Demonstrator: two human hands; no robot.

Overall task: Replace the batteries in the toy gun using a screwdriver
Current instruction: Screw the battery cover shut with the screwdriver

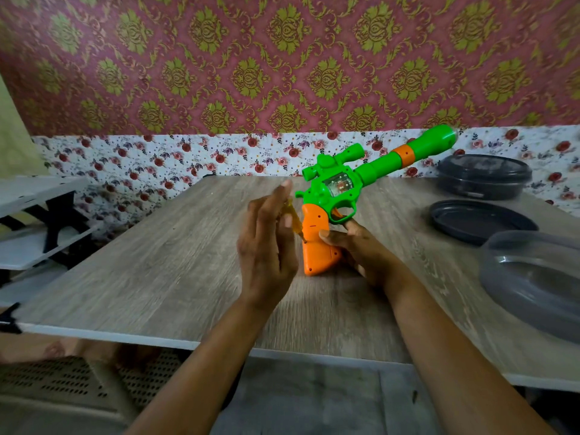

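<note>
Left hand (266,243): raised, fingers nearly straight, thumb pinching the screwdriver handle against them.
Right hand (361,249): wrapped round the orange grip, thumb on its near face.
Screwdriver (292,216): yellow handle, tilted, tip against the grip's upper left edge.
Toy gun (342,180): green, butt down on bench, barrel slanting up to the right.
Bench (141,271): grey wood grain.
Right side: black tub (483,177), black lid (477,221), clear grey dish (533,277).
</note>
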